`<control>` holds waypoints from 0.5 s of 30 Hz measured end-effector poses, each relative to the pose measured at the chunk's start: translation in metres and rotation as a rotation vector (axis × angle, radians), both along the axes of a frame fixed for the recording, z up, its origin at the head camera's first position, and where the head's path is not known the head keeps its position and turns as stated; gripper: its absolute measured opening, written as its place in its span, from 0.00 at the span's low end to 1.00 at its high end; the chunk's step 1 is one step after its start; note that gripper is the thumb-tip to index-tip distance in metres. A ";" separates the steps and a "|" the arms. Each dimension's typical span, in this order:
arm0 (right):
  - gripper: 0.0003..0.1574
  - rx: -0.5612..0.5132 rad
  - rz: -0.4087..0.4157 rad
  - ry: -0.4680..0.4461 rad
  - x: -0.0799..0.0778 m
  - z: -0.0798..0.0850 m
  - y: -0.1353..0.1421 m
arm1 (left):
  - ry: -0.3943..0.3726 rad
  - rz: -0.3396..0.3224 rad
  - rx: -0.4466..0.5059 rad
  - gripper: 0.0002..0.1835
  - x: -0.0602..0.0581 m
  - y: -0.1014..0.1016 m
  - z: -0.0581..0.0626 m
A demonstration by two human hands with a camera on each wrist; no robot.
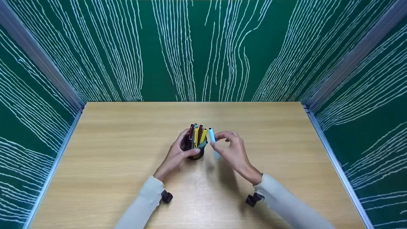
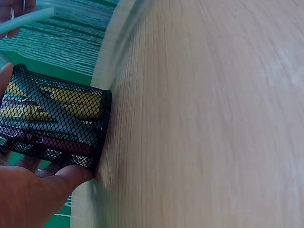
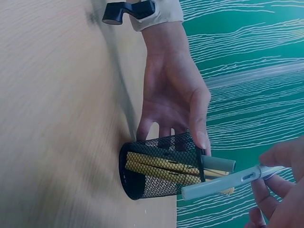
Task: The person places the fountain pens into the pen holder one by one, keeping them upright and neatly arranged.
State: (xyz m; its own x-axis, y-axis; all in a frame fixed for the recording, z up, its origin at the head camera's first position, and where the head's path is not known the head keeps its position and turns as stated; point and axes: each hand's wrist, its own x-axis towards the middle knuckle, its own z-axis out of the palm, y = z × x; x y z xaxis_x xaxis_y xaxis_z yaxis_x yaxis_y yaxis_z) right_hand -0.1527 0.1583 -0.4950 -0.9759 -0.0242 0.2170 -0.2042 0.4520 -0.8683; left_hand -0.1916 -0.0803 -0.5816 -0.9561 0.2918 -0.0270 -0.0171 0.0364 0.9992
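Observation:
A black mesh pen holder (image 2: 57, 118) stands on the table, with yellow, dark red and teal pens inside. My left hand (image 1: 177, 152) grips its side, thumb near the rim and fingers wrapped behind. Just right of the holder, my right hand (image 1: 233, 149) pinches a light blue pen (image 1: 211, 135) between thumb and fingers. That pen leans at a slant, outside the holder and above the table. In the right wrist view its near end overlaps the holder's rim, beside a teal pen (image 3: 218, 163) that sticks out. Several yellow pens (image 3: 161, 168) show through the mesh.
The wooden table (image 1: 127, 136) spreads out on all sides of the hands. Green panels (image 1: 203, 51) with wavy white lines enclose it at the back and both sides, joined by grey metal posts (image 1: 47, 57). Each sleeve carries a small black wrist camera (image 1: 167, 196).

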 end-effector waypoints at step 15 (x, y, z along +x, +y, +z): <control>0.09 -0.034 0.005 0.046 -0.014 0.010 -0.009 | 0.027 0.008 -0.002 0.50 -0.002 0.001 0.000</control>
